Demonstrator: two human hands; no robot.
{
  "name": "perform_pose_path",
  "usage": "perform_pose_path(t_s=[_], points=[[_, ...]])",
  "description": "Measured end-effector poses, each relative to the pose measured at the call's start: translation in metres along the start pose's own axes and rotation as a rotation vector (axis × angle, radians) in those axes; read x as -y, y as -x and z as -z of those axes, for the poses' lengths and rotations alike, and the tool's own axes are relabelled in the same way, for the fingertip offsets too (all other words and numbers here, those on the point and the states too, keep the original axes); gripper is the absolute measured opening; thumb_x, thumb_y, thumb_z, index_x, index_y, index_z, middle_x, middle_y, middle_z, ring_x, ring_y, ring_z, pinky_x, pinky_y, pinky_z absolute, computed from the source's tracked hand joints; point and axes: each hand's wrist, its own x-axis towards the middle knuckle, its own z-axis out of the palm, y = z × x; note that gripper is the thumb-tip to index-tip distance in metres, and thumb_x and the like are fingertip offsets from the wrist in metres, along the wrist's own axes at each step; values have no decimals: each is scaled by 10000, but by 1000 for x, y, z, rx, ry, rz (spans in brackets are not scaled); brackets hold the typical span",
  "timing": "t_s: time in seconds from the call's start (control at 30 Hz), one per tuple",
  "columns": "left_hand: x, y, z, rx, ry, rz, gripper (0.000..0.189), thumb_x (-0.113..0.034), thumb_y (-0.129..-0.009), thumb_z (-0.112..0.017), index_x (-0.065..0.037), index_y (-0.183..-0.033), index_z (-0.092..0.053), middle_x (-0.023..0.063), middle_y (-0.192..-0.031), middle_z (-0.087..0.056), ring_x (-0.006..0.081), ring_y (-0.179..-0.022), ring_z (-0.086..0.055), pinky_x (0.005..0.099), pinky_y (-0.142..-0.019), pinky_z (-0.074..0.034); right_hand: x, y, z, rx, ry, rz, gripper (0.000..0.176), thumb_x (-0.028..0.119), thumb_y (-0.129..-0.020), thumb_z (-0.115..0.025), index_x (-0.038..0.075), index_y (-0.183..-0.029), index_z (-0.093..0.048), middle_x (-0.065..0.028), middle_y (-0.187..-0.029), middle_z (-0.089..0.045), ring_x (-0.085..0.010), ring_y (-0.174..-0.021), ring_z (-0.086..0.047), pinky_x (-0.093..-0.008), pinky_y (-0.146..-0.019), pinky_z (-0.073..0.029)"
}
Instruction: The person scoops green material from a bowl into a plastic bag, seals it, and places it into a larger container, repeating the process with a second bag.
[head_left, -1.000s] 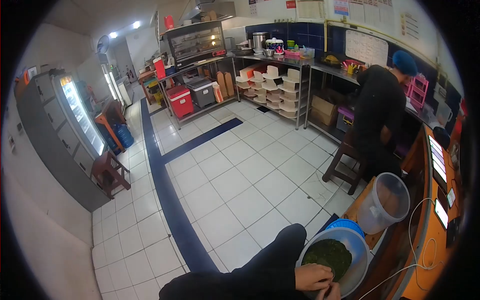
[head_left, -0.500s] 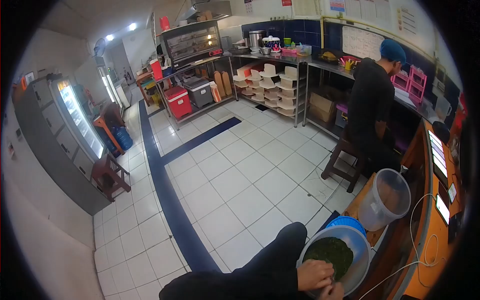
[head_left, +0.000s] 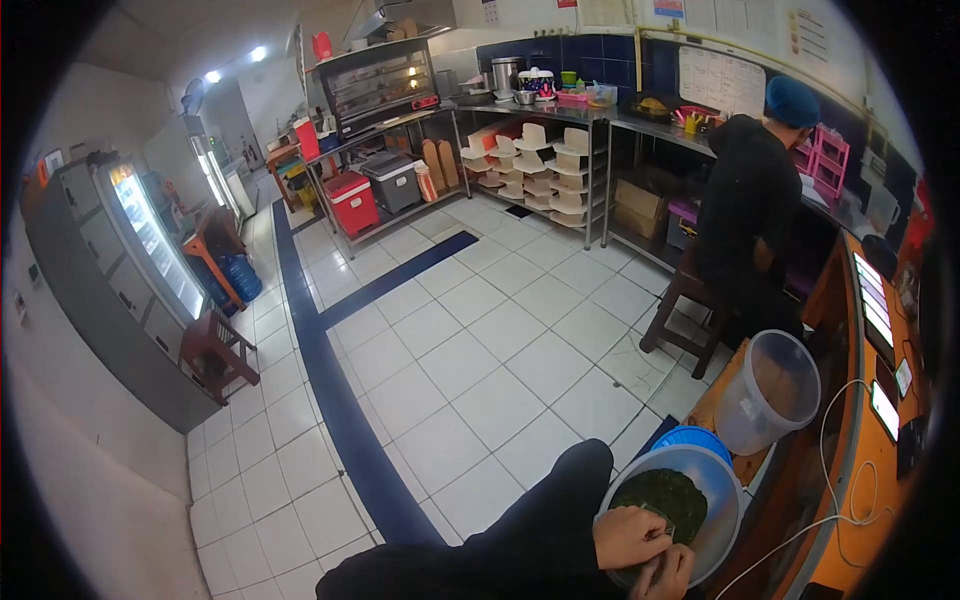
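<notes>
I'm looking down thru the head cam at both hands, at the bottom edge of the view. The left hand (head_left: 625,537) is resting over the near rim of a pale plastic basin (head_left: 722,478), fingers curled, tips touching the dark green leaves (head_left: 660,493) that are filling the basin's bottom. The right hand (head_left: 668,575) is sitting just beside it, partly cut off by the frame, fingers bent in twd the left. Something small is glinting btwn the two hands, but it's too small for me to name, and I can't tell whether either hand is actually gripping anything.

The basin is sitting at my right knee, next to my black trouser leg (head_left: 530,530). A blue tub (head_left: 690,440) is poking out from behind it. Just beyond, a clear plastic bucket (head_left: 770,390) is lying tilted on a low wooden stand, mouth facing me. An orange counter (head_left: 860,500) is running along the right w/ a white cable (head_left: 835,470) trailing across it.

Further back a co-worker in black w/ a blue cap (head_left: 750,210) is sitting on a wooden stool (head_left: 685,325), facing the steel worktop. A red cooler box (head_left: 352,200) is sitting on the low shelf across the tiled floor.
</notes>
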Motion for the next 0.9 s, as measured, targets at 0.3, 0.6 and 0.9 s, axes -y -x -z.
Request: perform_pose_path(t_s=[0.3, 0.6, 0.9], points=[[-25, -2, 33, -126, -17, -196, 284, -295, -845, -694, -49, -745, -593, 98, -911, -580, 307, -882, -599, 408, -746, -493, -21, 11, 1, 82, -152, -3, 229, 166, -1050, -556, -12, -1169, -636, -217, -1134, -604, -404, -963, -609, -448, -847, -510], [-1, -21, 53, 542, 396, -487, 158, -135, -874, -744, -30, -799, -654, 78, -995, -569, 245, -1021, -542, 393, -858, -436, -29, 10, 17, 231, -739, -97, 210, 178, -1059, -592, -28, -1028, -613, -110, -1028, -598, -162, -816, -538, -295, -761, -456], [-10, -18, 49, 758, 756, -525, 217, -161, -910, -744, -27, -761, -660, 59, -809, -648, 245, -857, -579, 396, -855, -433, -26, -5, 39, 328, -793, 21, 193, 132, -995, -685, -41, -928, -631, -120, -1026, -596, -224, -891, -562, -346, -843, -466]])
